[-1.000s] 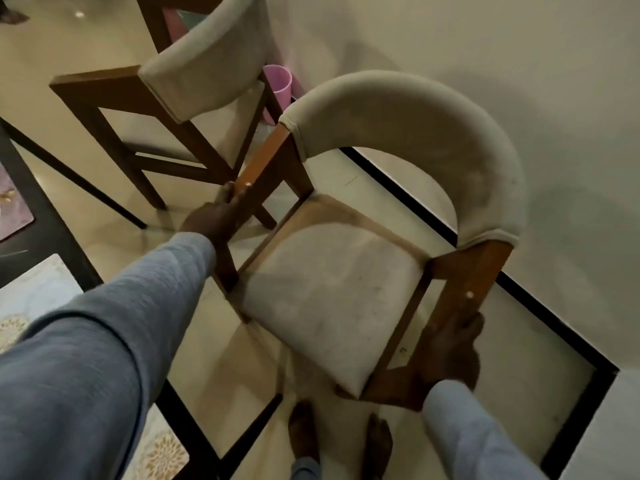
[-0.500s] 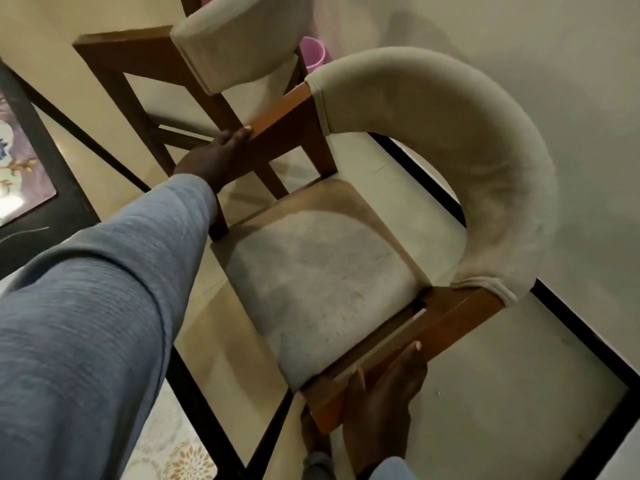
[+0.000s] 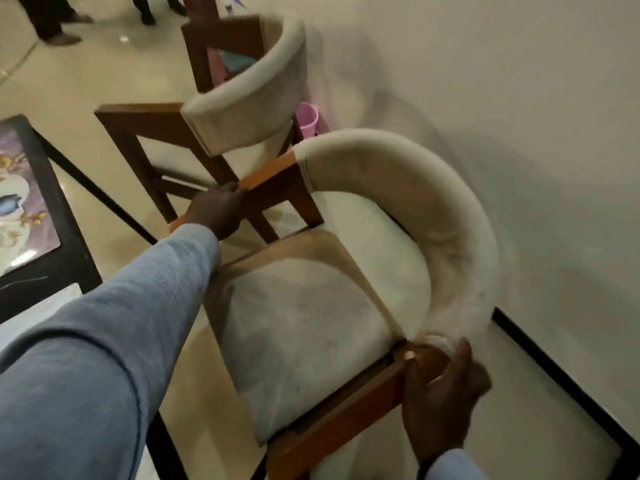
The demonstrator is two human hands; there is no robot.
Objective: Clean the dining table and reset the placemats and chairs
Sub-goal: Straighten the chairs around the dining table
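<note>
A wooden chair (image 3: 304, 327) with a beige seat and a curved padded backrest fills the middle of the view, tilted. My left hand (image 3: 216, 211) grips its far wooden arm post. My right hand (image 3: 441, 393) grips the near wooden arm post, just below the end of the backrest. A second chair (image 3: 242, 112) of the same kind stands behind it. The dark dining table (image 3: 45, 268) is at the left edge, with a floral placemat (image 3: 20, 199) lying on it.
A pink bin (image 3: 308, 119) stands by the wall behind the second chair. A beige wall with a black skirting line (image 3: 554, 372) runs along the right. Other people's feet (image 3: 62, 32) show at the top left on the glossy floor.
The chair has swung round between my hands, and the view has shifted so the table and second chair show more. My right hand has moved up the near post to just under the backrest.
</note>
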